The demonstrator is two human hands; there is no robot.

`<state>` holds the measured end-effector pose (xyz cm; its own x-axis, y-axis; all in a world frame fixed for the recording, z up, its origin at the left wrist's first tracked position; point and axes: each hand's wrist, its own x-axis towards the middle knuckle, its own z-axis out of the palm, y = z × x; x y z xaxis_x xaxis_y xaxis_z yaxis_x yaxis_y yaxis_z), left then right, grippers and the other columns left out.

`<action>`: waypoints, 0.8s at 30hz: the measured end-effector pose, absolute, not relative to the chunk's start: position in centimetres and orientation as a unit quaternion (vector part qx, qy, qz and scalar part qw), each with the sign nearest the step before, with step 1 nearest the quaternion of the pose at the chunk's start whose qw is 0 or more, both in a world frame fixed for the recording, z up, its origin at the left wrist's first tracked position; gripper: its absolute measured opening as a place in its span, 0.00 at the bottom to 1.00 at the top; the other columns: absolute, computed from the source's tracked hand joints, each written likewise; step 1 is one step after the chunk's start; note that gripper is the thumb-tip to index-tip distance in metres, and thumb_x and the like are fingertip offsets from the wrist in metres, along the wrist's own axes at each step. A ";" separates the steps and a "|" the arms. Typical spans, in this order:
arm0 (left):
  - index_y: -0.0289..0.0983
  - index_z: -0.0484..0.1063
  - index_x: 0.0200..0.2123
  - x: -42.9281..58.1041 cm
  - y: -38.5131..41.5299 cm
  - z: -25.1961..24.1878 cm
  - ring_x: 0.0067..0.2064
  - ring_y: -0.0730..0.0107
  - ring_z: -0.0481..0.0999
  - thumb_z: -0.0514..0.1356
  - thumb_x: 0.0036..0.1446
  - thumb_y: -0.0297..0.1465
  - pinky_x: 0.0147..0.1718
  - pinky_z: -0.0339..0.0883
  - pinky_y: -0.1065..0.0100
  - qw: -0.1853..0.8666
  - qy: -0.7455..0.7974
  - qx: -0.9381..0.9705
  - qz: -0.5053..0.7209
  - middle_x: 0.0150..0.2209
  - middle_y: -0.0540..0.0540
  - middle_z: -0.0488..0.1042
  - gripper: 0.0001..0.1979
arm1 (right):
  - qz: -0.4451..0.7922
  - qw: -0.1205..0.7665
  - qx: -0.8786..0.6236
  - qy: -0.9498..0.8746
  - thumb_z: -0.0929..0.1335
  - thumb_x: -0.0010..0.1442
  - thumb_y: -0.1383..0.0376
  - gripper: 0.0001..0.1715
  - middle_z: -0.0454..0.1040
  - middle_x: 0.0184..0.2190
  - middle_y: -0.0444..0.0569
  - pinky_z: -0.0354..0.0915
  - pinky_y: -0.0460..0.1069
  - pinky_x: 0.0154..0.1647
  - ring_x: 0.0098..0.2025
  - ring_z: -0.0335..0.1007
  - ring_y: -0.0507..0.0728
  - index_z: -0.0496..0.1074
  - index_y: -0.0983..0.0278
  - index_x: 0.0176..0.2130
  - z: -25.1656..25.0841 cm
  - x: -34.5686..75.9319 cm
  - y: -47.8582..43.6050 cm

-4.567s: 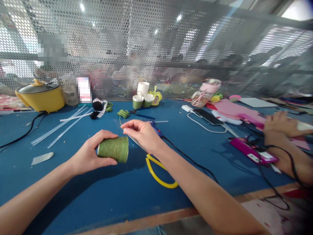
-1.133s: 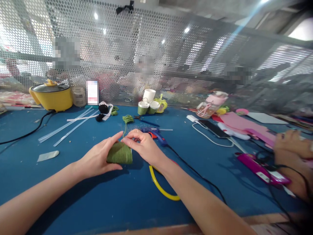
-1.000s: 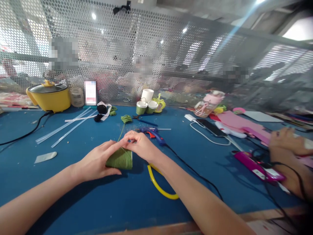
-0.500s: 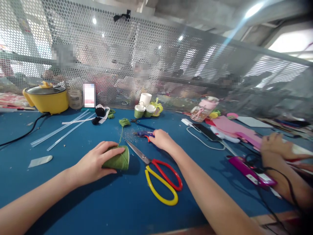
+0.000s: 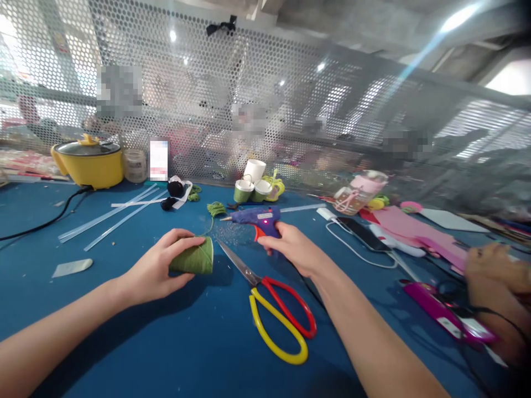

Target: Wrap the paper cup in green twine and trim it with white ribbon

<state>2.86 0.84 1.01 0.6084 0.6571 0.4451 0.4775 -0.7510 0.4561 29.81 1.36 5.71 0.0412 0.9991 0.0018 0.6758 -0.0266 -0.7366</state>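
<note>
My left hand (image 5: 166, 262) grips a cup wrapped in green yarn (image 5: 194, 257), lying on its side with its white rim to the right. A strand runs from the cup to a small bundle of green yarn (image 5: 216, 209) on the table. In my right hand (image 5: 296, 246) is a blue glue gun (image 5: 257, 216) with an orange trigger and a lit red light, its nozzle pointing left. A clear glue stick (image 5: 302, 208) shows behind the gun. Between my arms lie large scissors (image 5: 251, 276) with one red and one yellow handle, blades towards the yarn.
Small wrapped cups (image 5: 244, 190) stand at the back. A yellow electric pot (image 5: 93, 166), a jar and a propped phone (image 5: 159, 160) line the back left; clear glue sticks (image 5: 112, 213) lie before them. Rightward are a phone (image 5: 360, 231), a magenta power strip (image 5: 448, 310) and another person's hand (image 5: 493, 268).
My right hand has lifted the glue gun from the table, and its red light now shows. My left hand still holds the cup, shifted slightly. The view has turned a little left.
</note>
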 end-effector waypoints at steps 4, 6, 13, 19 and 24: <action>0.41 0.56 0.54 2.6 1.2 1.0 0.51 0.59 0.65 0.57 0.53 0.31 0.48 0.64 0.59 0.162 0.324 0.886 0.288 0.50 0.41 0.60 0.25 | 0.331 0.319 -0.615 -0.641 0.67 0.49 0.58 0.12 0.66 0.17 0.42 0.62 0.46 0.21 0.18 0.62 0.49 0.67 0.66 0.26 6.9 28.3 -1.5; 0.41 0.56 0.54 2.4 1.4 0.9 0.50 0.60 0.65 0.57 0.53 0.32 0.48 0.64 0.60 0.169 0.319 0.889 0.282 0.50 0.41 0.60 0.25 | 0.344 0.310 -0.609 -0.644 0.66 0.50 0.59 0.11 0.67 0.17 0.42 0.62 0.46 0.20 0.17 0.62 0.50 0.69 0.65 0.30 6.9 27.7 -2.5; 0.41 0.57 0.54 2.1 1.8 1.1 0.48 0.62 0.67 0.58 0.52 0.34 0.47 0.65 0.62 0.191 0.323 0.890 0.260 0.49 0.42 0.63 0.26 | 0.273 0.246 -0.622 -0.691 0.65 0.52 0.57 0.13 0.65 0.13 0.41 0.60 0.47 0.19 0.16 0.60 0.51 0.69 0.62 0.22 6.0 27.4 -3.9; 0.41 0.58 0.54 2.0 1.9 1.0 0.47 0.63 0.69 0.59 0.51 0.34 0.46 0.65 0.64 0.206 0.337 0.882 0.255 0.49 0.43 0.63 0.26 | 0.234 0.214 -0.603 -0.732 0.64 0.54 0.58 0.11 0.75 0.28 0.45 0.66 0.49 0.33 0.30 0.70 0.57 0.73 0.60 0.33 5.7 27.6 -4.2; 0.41 0.58 0.54 2.0 1.9 1.1 0.46 0.62 0.69 0.59 0.51 0.34 0.45 0.65 0.63 0.213 0.340 0.883 0.243 0.48 0.43 0.63 0.26 | 0.218 0.220 -0.589 -0.746 0.66 0.53 0.59 0.07 0.75 0.30 0.45 0.66 0.49 0.33 0.33 0.70 0.58 0.71 0.59 0.31 5.3 27.8 -4.1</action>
